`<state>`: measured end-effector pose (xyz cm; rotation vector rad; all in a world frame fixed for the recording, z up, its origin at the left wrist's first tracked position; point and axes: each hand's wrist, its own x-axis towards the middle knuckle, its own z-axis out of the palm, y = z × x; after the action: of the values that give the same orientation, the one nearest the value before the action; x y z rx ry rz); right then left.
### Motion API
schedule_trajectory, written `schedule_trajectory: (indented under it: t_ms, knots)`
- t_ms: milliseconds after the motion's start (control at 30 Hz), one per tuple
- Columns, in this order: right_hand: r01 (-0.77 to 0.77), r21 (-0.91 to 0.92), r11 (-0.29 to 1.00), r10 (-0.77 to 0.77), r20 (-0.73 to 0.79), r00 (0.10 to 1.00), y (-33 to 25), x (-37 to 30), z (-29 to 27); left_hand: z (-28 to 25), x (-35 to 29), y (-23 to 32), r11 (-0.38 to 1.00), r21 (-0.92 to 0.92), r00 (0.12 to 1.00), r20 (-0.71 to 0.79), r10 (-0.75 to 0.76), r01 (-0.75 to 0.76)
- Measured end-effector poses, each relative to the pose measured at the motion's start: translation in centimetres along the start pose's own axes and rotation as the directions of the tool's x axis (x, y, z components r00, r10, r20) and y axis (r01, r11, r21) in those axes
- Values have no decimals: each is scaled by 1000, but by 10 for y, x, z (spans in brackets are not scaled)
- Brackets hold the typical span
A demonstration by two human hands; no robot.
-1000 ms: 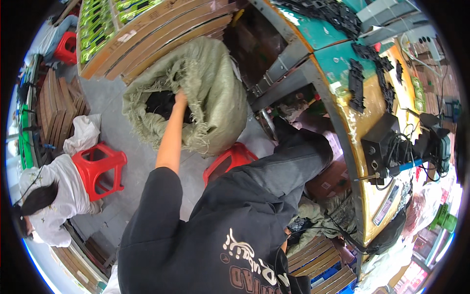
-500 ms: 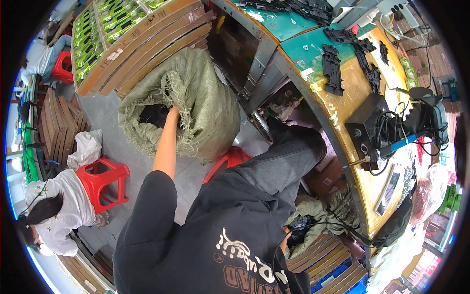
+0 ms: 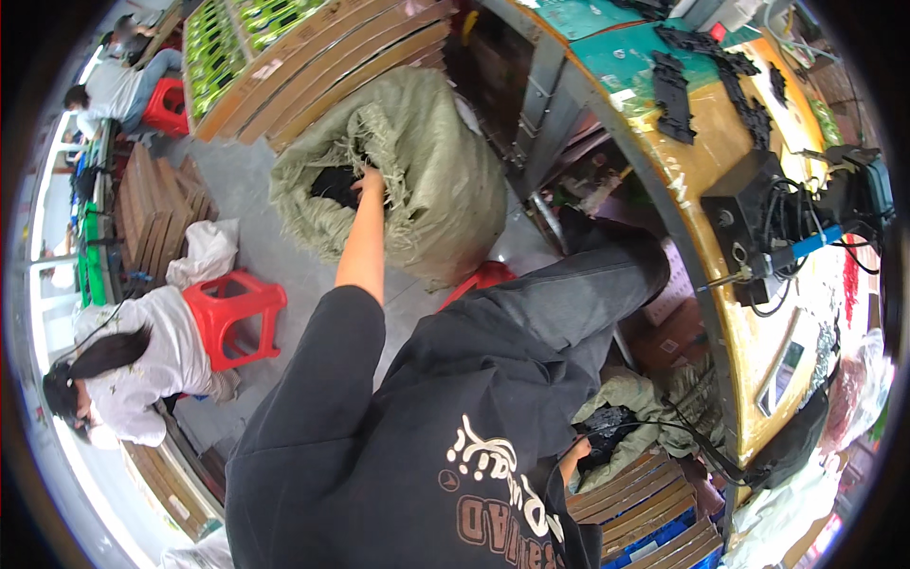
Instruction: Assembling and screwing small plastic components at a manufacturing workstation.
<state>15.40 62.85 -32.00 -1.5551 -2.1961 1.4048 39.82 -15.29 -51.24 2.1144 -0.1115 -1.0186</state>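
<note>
My left hand (image 3: 371, 180) is inside the mouth of a large woven sack (image 3: 445, 180), next to its frayed rim. Dark pieces (image 3: 334, 184) lie in the sack, below and beside the fingers. The fingers look apart, and I make out nothing held between them. On the other side of my body, my right hand (image 3: 572, 459) is at the edge of a smaller woven sack (image 3: 652, 408) with shiny black pieces (image 3: 607, 429) in it. Its fingers are mostly hidden, so its grip does not show.
A workbench (image 3: 697, 204) with black plastic parts (image 3: 674, 100) and a black device (image 3: 744, 223) stands on my right. Stacked cartons (image 3: 332, 71) carry green trays. A red stool (image 3: 235, 318) is beside a seated person (image 3: 152, 356) on the left. Another person sits farther off.
My left hand has come slightly out of the large sack, and more of its fingers show. The whole view has shifted, so things appear farther right. My right hand stays by the smaller sack.
</note>
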Motion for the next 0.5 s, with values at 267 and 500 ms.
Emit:
schedule_trajectory:
  t_ms: [267, 500]
  knots:
    - [-83, -40, 996, 86, 93, 992, 39, -3, 18, 10, -26, 50, 995, -50, 996, -13, 84, -84]
    - [-132, -28, 991, 134, 85, 987, 62, 2, 11, 11, -45, 37, 993, -36, 992, 56, 112, -110]
